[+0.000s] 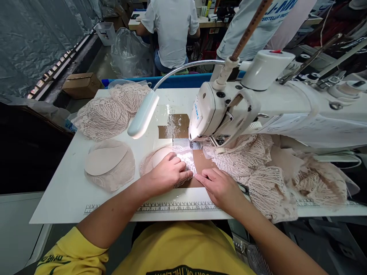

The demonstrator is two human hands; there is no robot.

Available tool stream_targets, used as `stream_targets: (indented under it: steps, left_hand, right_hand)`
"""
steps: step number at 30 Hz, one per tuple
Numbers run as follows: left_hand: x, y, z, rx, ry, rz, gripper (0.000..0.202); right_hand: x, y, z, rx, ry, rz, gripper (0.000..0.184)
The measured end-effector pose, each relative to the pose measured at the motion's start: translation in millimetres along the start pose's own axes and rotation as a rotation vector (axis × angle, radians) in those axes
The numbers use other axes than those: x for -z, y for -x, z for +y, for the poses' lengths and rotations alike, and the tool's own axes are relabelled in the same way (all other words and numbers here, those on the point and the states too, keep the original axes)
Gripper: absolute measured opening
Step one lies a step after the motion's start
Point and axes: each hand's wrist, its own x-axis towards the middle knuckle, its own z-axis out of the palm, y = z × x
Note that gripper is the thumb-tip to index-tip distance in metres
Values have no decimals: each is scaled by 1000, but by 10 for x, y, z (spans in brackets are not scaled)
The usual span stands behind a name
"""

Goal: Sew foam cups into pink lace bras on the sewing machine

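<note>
A beige lace cup piece (187,154) lies under the presser foot of the white sewing machine (208,110). My left hand (170,172) rests on it with curled fingers, thumb and forefinger pressed together at its near edge. My right hand (220,187) is closed at the right corner of the same lace, fingertips meeting its edge close to the left thumb. Partly hidden beneath the right hand is a dark tool (245,190) whose kind I cannot make out. The needle area is mostly hidden by the machine head.
Left on the white table (65,191) lie stacked cup pieces (110,164) and a lace pile (106,110). More gathered lace (258,172) lies right of the needle. A lamp (143,114) hangs over the table; a printed ruler (172,208) runs along the front. Two people are beyond.
</note>
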Motion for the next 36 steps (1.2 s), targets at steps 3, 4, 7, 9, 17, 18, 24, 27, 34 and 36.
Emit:
stream_targets:
  steps: [3, 4, 7, 9, 17, 18, 24, 27, 34, 36]
  left_hand:
    - [-4, -1, -3, -9, -2, 16, 27]
    - [-4, -2, -4, -13, -4, 22, 27]
    - [1, -7, -1, -24, -9, 35, 27]
    - [9, -9, 4, -22, -10, 37, 27]
    - [13, -30, 20, -29, 66, 27, 28]
    - [13, -34, 21, -21, 59, 13, 29]
    - [13, -57, 30, 54, -13, -2, 39]
    - [-16, -64, 37, 53, -59, -4, 37]
    - [-53, -94, 70, 83, -159, -78, 31]
    - [-24, -115, 80, 101, -149, -74, 31]
  right_hand:
    - [11, -5, 14, 1, -23, -14, 37]
    - [18, -5, 23, 1, -32, -16, 36]
    - [44, -7, 63, 1, -85, 3, 35]
    - [59, -17, 89, -6, -127, 21, 36]
    - [57, -160, 69, -25, 22, -110, 42]
    - [54, -169, 64, -20, 35, -111, 42]
    - [38, -157, 58, -25, 50, -77, 40]
    - [41, -152, 51, -33, 64, -63, 38]
    - [52, -172, 43, -33, 69, -57, 36]
    - [48, -169, 47, -25, 72, -52, 36]
